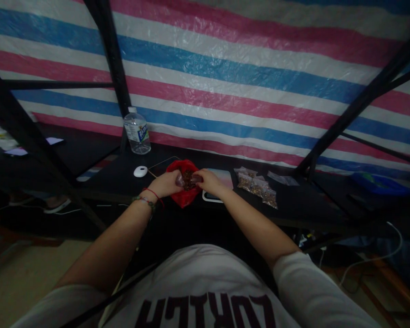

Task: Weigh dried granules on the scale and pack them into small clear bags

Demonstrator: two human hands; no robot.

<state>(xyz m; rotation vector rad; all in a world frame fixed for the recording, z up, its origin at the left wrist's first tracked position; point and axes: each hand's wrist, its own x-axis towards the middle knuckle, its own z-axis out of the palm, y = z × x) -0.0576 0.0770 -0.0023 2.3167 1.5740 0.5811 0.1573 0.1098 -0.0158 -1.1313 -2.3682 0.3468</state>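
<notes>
A red plastic bag (pixel 184 198) lies open at the table's front edge, with small brown bits (pixel 188 176) inside it. My left hand (pixel 171 182) reaches over the bag's left rim, fingers closed on clear plastic (pixel 180 179) that looks like a small bag. From the other side comes my right hand (pixel 208 181), its fingers pinched on clear plastic (pixel 196 179) above the brown bits. Whether both hands hold one piece or two, I cannot tell. Beside my right hand is a flat, white-edged scale-like device (pixel 225 177), partly covered by my forearm.
Several small clear bags of brown bits (pixel 258 187) lie on the black table (pixel 304 200) at right, near a flat clear bag (pixel 283 178). A plastic bottle (pixel 136 132) and a white mouse-like object (pixel 140 171) stand left. Black frame posts (pixel 114 59) flank the table.
</notes>
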